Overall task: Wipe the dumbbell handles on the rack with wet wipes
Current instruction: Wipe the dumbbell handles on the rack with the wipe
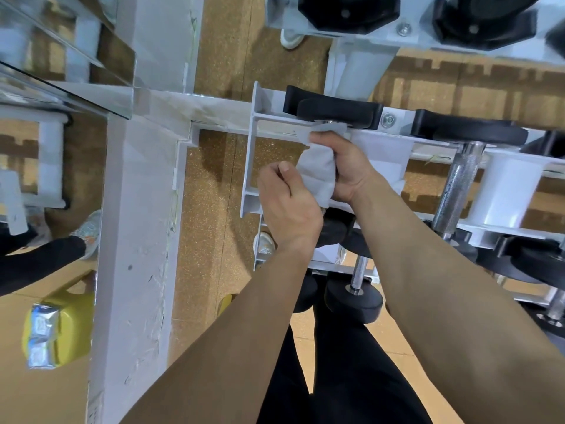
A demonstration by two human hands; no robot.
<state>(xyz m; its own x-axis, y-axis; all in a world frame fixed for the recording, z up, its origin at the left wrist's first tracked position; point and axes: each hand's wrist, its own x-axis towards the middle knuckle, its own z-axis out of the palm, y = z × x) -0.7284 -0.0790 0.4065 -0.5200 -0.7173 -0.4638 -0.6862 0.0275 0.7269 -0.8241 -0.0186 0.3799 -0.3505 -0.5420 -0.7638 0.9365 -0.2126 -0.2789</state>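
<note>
Two bare hands meet at the left end of a white metal dumbbell rack [251, 154], seen from above. On the person's right side, the right hand [347, 169] is closed firmly round a crumpled grey-white wet wipe [316, 174], its fingers wrapped over the cloth and the bar beneath. Just beside it, the left hand [289, 206] has its fingers curled and thumb raised, and it touches the wipe's lower left edge. Whether it actually pinches the cloth cannot be told, because the wipe's corner passes behind the hand.

The wipe is bunched round the handle of the first black rubber-headed dumbbell [336, 113] on the rack's middle shelf. That handle is hidden under the cloth, apart from a short piece of metal where it joins the far head, which sits on the back rail.

To the right on the same shelf lies a second dumbbell with a bare knurled steel handle [457, 185], next to a white spool-shaped cradle [507, 191]. On the shelf below the hands rests a smaller dumbbell with round black heads [354, 298]. Larger black weights [348, 10] fill the top shelf.

A speckled brown floor [214, 224] shows between the shelves. A wall mirror [46, 96] runs along the left, and the person's black trousers [351, 377] fill the bottom of the view
</note>
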